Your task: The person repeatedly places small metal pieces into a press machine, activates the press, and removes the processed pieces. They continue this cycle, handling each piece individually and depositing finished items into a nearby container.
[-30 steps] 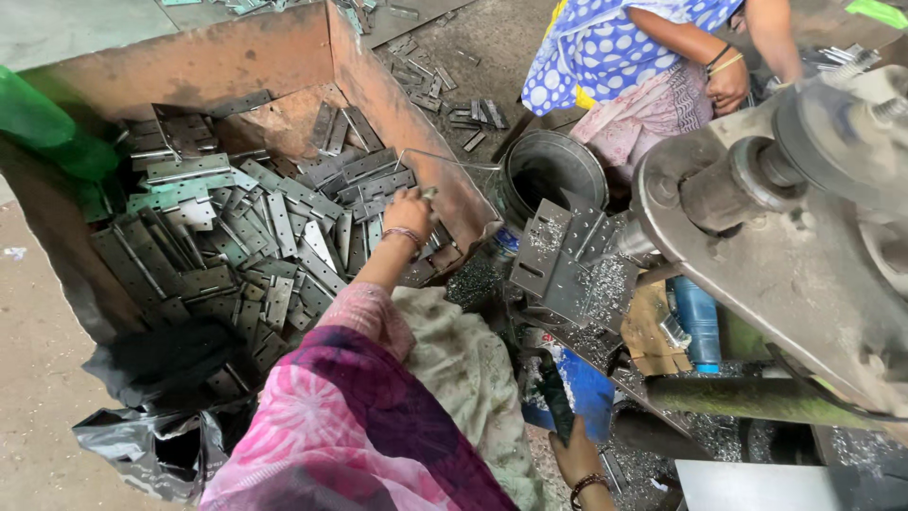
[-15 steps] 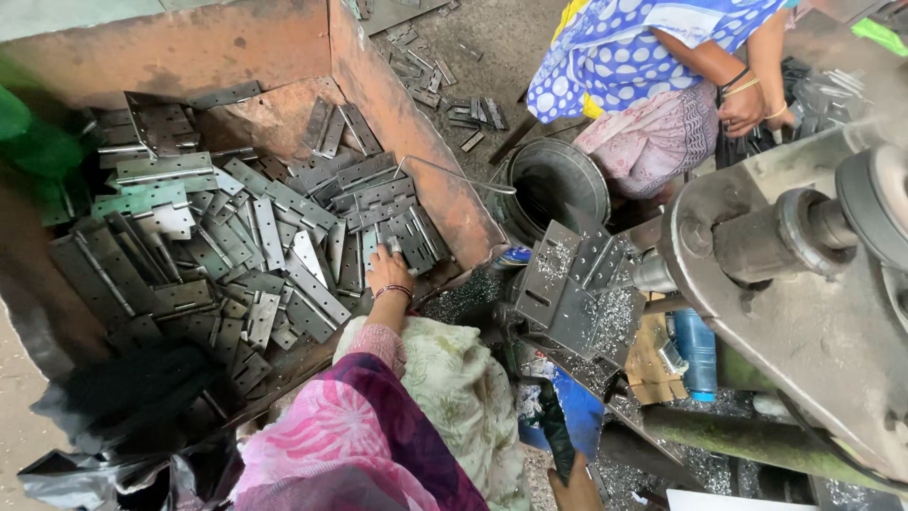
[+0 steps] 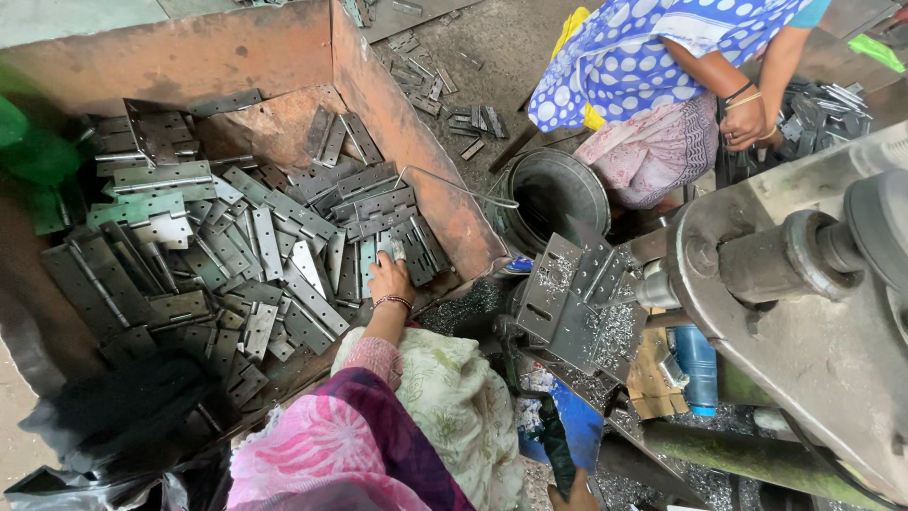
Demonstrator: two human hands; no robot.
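Note:
My left hand, with a bangle at the wrist, reaches into a rusty metal bin filled with several flat grey hinges. Its fingers are closed on one shiny hinge near the bin's right wall. My left arm wears a pink sleeve, with a pale flowered cloth over it. Only a sliver of my right hand shows at the bottom edge, next to a dark strip; its grip is hidden.
Another person in a blue dotted garment sits at the top right, one hand on dark metal parts. A grey machine, a hinge plate covered in shavings and a metal bucket stand to the right.
My left hand has drawn back toward me across the hinge pile and closed on one hinge. The view has tilted, so my right hand has nearly left the frame.

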